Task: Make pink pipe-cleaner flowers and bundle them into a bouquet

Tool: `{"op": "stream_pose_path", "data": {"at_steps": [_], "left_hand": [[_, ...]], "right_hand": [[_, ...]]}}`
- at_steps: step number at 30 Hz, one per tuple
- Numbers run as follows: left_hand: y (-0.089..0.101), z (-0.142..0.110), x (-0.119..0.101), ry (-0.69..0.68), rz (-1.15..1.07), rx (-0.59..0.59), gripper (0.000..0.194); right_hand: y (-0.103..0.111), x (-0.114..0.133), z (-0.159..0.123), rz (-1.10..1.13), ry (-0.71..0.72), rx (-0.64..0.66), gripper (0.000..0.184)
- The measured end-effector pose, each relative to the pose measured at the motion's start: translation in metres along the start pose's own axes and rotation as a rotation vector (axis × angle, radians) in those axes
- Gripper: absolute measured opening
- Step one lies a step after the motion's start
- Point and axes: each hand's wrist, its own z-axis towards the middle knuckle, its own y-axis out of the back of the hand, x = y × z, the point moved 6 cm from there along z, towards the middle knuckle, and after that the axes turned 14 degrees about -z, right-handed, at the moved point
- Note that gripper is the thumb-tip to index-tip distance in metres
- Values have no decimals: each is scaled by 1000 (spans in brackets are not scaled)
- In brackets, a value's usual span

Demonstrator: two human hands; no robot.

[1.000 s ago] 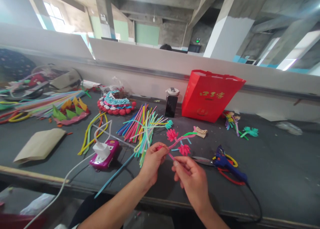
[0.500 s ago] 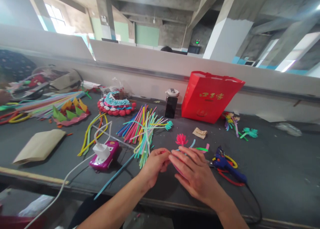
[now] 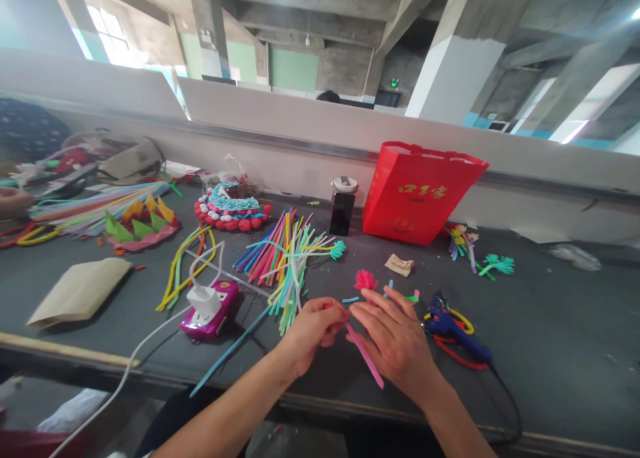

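Note:
A pink pipe cleaner (image 3: 367, 358) is pinched between the thumb and fingers of my left hand (image 3: 316, 326), its free end slanting down to the right. Just right of it, my right hand (image 3: 393, 335) has its fingers stretched out, the thumb side close to the pipe cleaner; whether they touch I cannot tell. Beyond my fingertips lies a red pipe-cleaner flower (image 3: 366, 279). Short blue offcuts (image 3: 351, 300) and a green piece (image 3: 413, 299) are scattered near my right hand. To its right rests a blue-handled glue gun (image 3: 453, 331) with a black cord.
A bundle of coloured pipe cleaners (image 3: 290, 265) lies left of my hands, beside a purple power socket (image 3: 210, 311) with a white plug. A red bag (image 3: 420, 198) and a phone (image 3: 343, 214) stand at the back. Teal flowers (image 3: 500, 265) lie right. Another person's hand (image 3: 14, 203) shows far left.
The pink pipe cleaner now points down towards me, where before it was mostly hidden behind my right hand. My right hand has shifted slightly right and its fingers have spread.

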Motion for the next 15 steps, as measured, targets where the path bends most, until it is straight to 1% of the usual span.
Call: {"op": "stream_pose_path", "data": {"at_steps": [3,8,10,12,15], "left_hand": [[-2,-3,-2,5,8,6,14],[-4,-5,-5,-19,19,44,12],[-5,-6,-5,-31,41,61,9],[-6,-6,-7,-82,136,63,7],[-9,-6,-13,-234,361,83,6]], "right_hand": [[1,1,0,24,-3,-32,20],[7,3,2,15,-38,-110,16],[9,2,2,19,-57,-117,16],[9,1,2,38,-85,-115,13],[9,-2,0,77,-138,-119,8]]}}
